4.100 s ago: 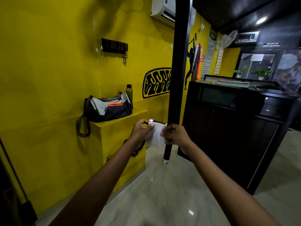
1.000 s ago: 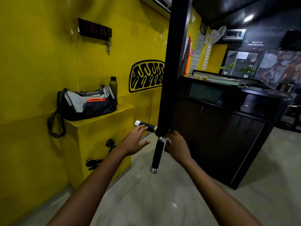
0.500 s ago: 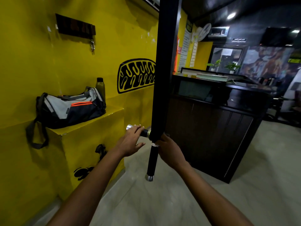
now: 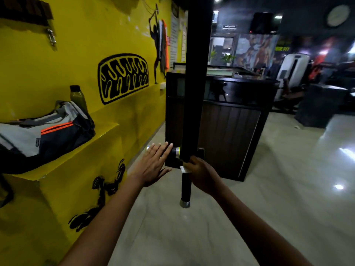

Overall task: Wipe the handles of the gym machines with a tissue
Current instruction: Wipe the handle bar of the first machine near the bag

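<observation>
A black upright bar (image 4: pixel 194 77) of a gym machine hangs in front of me and ends in a round black handle (image 4: pixel 186 189) with a silver cap. A short side handle (image 4: pixel 173 153) sticks out to the left at the joint. My right hand (image 4: pixel 199 174) grips the upright handle just under the joint, and a white tissue (image 4: pixel 184 169) peeks out from under its fingers. My left hand (image 4: pixel 153 165) is flat with straight fingers, its fingertips over the side handle.
A yellow wall with a ledge (image 4: pixel 80 150) runs along the left, holding a sports bag (image 4: pixel 42 135) and a bottle (image 4: pixel 77 96). A dark wooden counter (image 4: pixel 230 127) stands right behind the bar. Pale shiny floor (image 4: pixel 269 189) spreads to the right toward more gym machines.
My left hand has opened flat and slid along the side handle. My right hand stays on the upright handle with the tissue. The view has turned to the right.
</observation>
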`<action>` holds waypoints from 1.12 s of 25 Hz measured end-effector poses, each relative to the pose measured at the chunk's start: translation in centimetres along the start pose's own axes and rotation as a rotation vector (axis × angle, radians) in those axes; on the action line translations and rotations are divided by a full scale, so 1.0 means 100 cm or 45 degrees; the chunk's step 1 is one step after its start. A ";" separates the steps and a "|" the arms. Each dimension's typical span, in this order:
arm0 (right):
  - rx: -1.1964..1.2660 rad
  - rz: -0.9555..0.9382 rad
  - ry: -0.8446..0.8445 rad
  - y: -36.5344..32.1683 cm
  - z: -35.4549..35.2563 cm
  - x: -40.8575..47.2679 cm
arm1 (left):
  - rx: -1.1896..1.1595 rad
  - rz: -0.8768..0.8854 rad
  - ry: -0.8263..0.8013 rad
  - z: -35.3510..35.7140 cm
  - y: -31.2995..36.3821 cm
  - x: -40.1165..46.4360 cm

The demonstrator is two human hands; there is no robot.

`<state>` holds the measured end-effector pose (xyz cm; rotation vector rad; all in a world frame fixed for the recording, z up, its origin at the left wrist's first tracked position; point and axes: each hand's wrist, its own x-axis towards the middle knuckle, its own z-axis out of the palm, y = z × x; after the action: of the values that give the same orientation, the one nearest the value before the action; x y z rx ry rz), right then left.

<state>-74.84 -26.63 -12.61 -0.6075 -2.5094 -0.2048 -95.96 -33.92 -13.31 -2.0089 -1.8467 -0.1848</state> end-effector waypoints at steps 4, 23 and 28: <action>0.050 0.111 -0.106 -0.013 0.012 -0.022 | -0.019 0.036 -0.012 0.000 -0.001 0.001; -0.091 -0.151 0.040 -0.012 0.031 -0.017 | 0.046 -0.084 0.010 0.009 0.014 0.000; -0.081 -0.104 0.106 -0.003 0.019 -0.010 | 0.047 -0.097 0.036 0.007 0.016 0.002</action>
<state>-75.12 -26.83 -14.73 -0.5118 -2.4568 -0.3346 -94.47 -33.55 -14.22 -1.9035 -1.8968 -0.1982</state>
